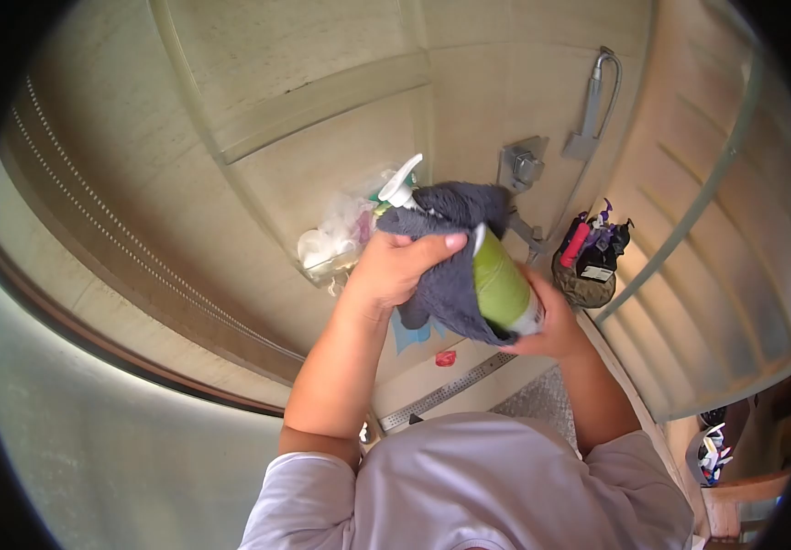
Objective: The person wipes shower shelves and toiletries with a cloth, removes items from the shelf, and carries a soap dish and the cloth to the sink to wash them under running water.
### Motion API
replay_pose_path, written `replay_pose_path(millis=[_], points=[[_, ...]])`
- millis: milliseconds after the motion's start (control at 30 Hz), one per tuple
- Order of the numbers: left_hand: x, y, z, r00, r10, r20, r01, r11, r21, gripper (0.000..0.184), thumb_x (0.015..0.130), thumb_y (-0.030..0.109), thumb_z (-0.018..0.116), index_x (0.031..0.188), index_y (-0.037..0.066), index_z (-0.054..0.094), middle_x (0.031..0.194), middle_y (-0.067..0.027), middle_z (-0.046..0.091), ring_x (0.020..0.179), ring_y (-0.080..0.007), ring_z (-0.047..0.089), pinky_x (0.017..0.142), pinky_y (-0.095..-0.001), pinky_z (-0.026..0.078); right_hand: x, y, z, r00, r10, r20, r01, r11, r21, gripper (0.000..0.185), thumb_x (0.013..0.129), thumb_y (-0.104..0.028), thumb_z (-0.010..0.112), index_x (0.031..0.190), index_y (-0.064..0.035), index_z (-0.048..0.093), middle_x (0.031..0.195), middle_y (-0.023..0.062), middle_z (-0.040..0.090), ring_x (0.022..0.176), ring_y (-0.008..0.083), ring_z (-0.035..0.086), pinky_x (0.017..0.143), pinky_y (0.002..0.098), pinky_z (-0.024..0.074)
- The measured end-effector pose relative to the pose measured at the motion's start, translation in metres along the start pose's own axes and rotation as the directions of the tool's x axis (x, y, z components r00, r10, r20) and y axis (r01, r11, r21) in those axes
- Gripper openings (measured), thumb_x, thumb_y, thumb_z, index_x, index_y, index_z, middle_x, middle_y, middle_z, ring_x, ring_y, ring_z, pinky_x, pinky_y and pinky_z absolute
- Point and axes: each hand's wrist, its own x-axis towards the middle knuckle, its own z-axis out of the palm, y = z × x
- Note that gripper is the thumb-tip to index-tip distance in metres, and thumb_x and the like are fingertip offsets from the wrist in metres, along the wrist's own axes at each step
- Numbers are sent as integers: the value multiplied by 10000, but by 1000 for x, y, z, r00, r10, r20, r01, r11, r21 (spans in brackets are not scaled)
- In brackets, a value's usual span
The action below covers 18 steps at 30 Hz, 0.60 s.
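Note:
My left hand point(405, 264) is closed on a fluffy dark grey cloth point(450, 284), its thumb pressed on top. The cloth is draped about a green bottle point(498, 284) with a whitish end, which is tilted. At the bottle's lower right end, my right hand point(556, 316) grips it, with most of the fingers hidden behind. A white pump head point(401, 186) sticks out past the cloth's upper left edge; I cannot tell whether it belongs to the green bottle.
Clear plastic bags point(345, 229) sit on the left corner. Several bottles stand in a basket point(583, 286) at right, below the hand shower point(590, 110) and mixer tap point(524, 165). A red packet point(446, 358) lies near the drain strip point(450, 390). Ribbed glass point(735, 302) bounds the right side.

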Motion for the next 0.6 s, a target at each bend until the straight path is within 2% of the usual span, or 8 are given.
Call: replay_pose_path(millis=[67, 167, 233, 333, 467, 500, 567, 600], points=[[-2, -1, 2, 994, 67, 84, -62, 996, -57, 267, 774, 50, 674, 1022, -25, 606, 935, -92, 655, 821, -159, 631, 734, -269, 508, -6, -1, 4, 940, 165, 298, -327, 684, 652, 898, 593, -264, 813, 1311, -41, 323, 1133, 138, 538, 1032, 255, 551, 848, 367, 461], [3, -5, -1, 997, 63, 39, -62, 998, -27, 254, 770, 88, 690, 975, -44, 618, 902, -109, 656, 787, -159, 635, 704, -272, 517, -7, 16, 12, 940, 127, 317, -324, 621, 714, 886, 613, -280, 803, 1316, -40, 320, 1163, 141, 522, 1062, 262, 538, 883, 356, 438], [10, 2, -3, 997, -1, -82, 4, 999, 45, 238, 779, 101, 686, 948, -51, 619, 876, -108, 657, 752, -156, 636, 674, -268, 519, -6, 12, 14, 981, 160, 109, -194, 801, 566, 883, 610, -236, 815, 1312, -31, 320, 1175, 142, 512, 1085, 266, 524, 906, 353, 421], [16, 0, 10, 966, 41, -255, -32, 999, 42, 209, 800, 118, 670, 914, -52, 623, 854, -98, 658, 717, -154, 637, 627, -264, 516, 6, -9, 15, 959, -163, -230, 51, 903, -426, 898, 582, -128, 832, 1311, -10, 321, 1216, 140, 491, 1113, 250, 503, 934, 356, 399], [6, 9, 9, 995, 55, -83, -55, 998, 3, 209, 783, 91, 679, 920, -56, 624, 859, -107, 660, 723, -165, 643, 633, -264, 521, 5, -8, 10, 1000, 15, 3, -15, 986, 168, 812, 624, -111, 790, 1294, 13, 347, 1210, 145, 492, 1055, 237, 540, 881, 376, 443], [2, 12, 8, 998, 62, 6, -62, 997, -46, 208, 777, 84, 682, 921, -55, 625, 856, -106, 660, 719, -166, 643, 636, -264, 522, 5, -4, 5, 934, 84, 348, -263, 820, 508, 787, 646, -140, 765, 1294, 10, 346, 1174, 144, 514, 963, 231, 586, 802, 397, 490], [1, 10, 8, 999, 24, 41, -22, 998, -57, 229, 768, 65, 683, 968, -32, 624, 878, -93, 662, 756, -165, 642, 674, -262, 518, 6, 5, 26, 873, -130, 471, -374, 443, 815, 757, 657, -169, 746, 1281, 3, 355, 1131, 141, 543, 894, 240, 614, 741, 411, 512], [2, 11, 8, 1000, -22, 2, 22, 1000, -10, 233, 770, 64, 680, 978, -25, 623, 886, -90, 662, 768, -161, 641, 678, -260, 515, 8, 3, 23, 907, -28, 421, -328, 581, 745, 765, 649, -168, 749, 1280, 3, 351, 1117, 142, 551, 901, 250, 612, 750, 406, 509]])
